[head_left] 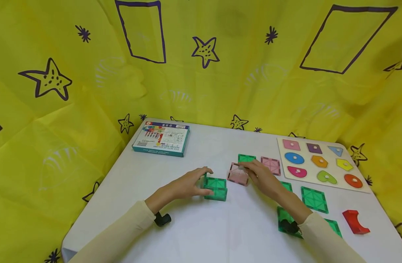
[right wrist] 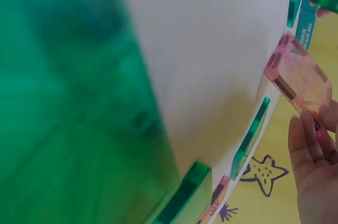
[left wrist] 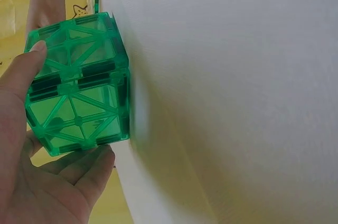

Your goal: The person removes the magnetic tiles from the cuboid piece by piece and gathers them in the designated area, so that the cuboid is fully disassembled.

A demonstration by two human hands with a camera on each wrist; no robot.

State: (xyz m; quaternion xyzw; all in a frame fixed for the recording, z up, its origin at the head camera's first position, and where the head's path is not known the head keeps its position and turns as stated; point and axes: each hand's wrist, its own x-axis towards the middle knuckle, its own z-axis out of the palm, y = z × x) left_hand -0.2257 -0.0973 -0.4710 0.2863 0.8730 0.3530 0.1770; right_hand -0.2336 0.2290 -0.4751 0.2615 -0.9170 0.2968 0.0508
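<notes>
My left hand (head_left: pixel 189 184) holds a small box shape of green magnetic tiles (left wrist: pixel 79 86) on the white table (head_left: pixel 194 233). Its thumb lies on one face in the left wrist view, with the fingers at another side. Just to the right, my right hand (head_left: pixel 261 177) pinches a pink magnetic tile (right wrist: pixel 303 76) by one edge. The tile is tilted and, in the right wrist view, seems raised off the table. A flat green tile (head_left: pixel 247 157) and a second pink tile (head_left: pixel 272 165) lie behind that hand.
More green tiles (head_left: pixel 314 199) lie under and around my right forearm. A red arch block (head_left: pixel 353 221) sits at the right. A shape-puzzle board (head_left: pixel 307 172) stands at the back right and a flat teal box (head_left: pixel 161 138) at the back left. Yellow cloth (head_left: pixel 174 80) surrounds the table.
</notes>
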